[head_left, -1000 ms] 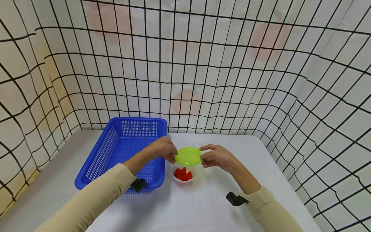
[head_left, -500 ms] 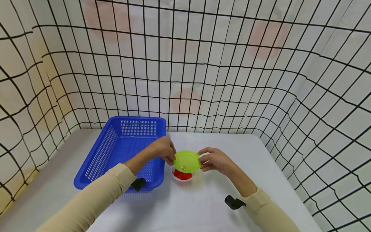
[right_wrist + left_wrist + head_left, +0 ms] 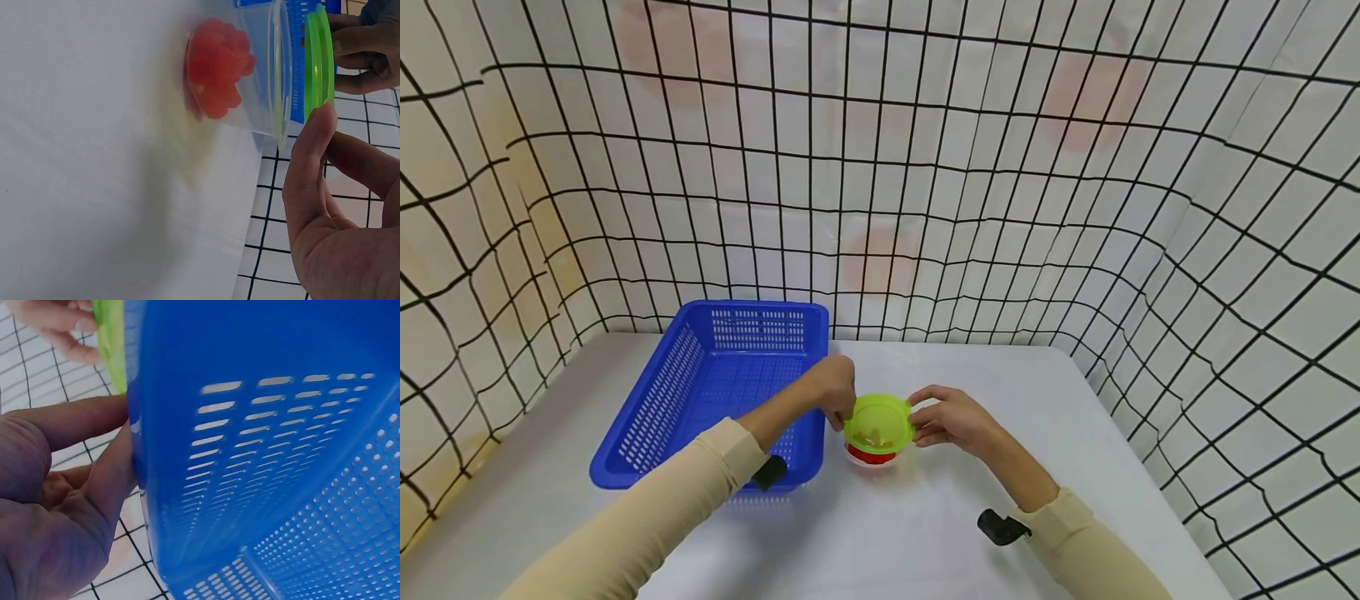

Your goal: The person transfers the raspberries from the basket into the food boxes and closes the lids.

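A bright green round lid (image 3: 880,421) hangs flat just above a clear plastic container (image 3: 265,115). Red rounded lumps (image 3: 219,65), whose kind I cannot tell, lie in the bottom of the container. My left hand (image 3: 835,392) pinches the lid's left edge, beside the blue basket. On the opposite edge, my right hand (image 3: 953,422) holds the lid between thumb and fingers. The right wrist view shows a narrow gap between the lid and the container's rim. Part of my left fingers is hidden behind the basket wall in the left wrist view.
A blue perforated basket (image 3: 752,371) stands on the white table (image 3: 910,542), close to the container's left. Behind and at both sides rises a black wire grid (image 3: 955,200) with white sheeting beyond it.
Both hands have lowered the lid and brought it slightly toward me, so it now covers most of the container's opening. The left wrist has turned a little.
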Action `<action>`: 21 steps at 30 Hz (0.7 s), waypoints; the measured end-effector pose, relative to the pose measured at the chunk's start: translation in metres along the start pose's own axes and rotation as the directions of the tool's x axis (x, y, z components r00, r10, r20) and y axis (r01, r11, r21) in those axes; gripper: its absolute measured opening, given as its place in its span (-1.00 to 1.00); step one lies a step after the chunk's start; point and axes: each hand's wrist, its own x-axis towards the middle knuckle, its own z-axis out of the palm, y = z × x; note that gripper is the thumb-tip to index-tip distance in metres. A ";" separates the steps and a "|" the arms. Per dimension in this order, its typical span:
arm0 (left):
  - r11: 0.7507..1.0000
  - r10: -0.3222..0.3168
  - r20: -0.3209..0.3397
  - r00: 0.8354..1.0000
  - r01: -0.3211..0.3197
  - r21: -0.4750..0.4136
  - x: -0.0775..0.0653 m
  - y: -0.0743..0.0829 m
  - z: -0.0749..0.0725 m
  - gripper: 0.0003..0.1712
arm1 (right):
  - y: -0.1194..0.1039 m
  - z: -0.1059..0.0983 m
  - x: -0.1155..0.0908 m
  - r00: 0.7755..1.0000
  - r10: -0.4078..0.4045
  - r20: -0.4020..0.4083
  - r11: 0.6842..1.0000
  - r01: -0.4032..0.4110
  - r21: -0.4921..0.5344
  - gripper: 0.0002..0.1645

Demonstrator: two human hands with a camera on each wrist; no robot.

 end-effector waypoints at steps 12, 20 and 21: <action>0.992 0.070 0.045 0.997 -0.065 -0.108 0.011 -0.008 -0.008 -0.80 | 0.012 0.002 0.001 1.000 -0.001 -0.010 0.997 0.001 0.076 -0.51; 0.988 0.081 0.076 0.994 -0.070 -0.137 0.026 -0.007 -0.013 -0.96 | 0.014 0.004 0.000 1.000 -0.002 -0.017 0.996 0.004 0.091 -0.51; 0.988 0.088 0.084 0.993 -0.077 -0.135 0.028 -0.007 -0.013 -0.97 | 0.014 0.005 -0.001 1.000 -0.007 -0.014 0.996 0.008 0.091 -0.51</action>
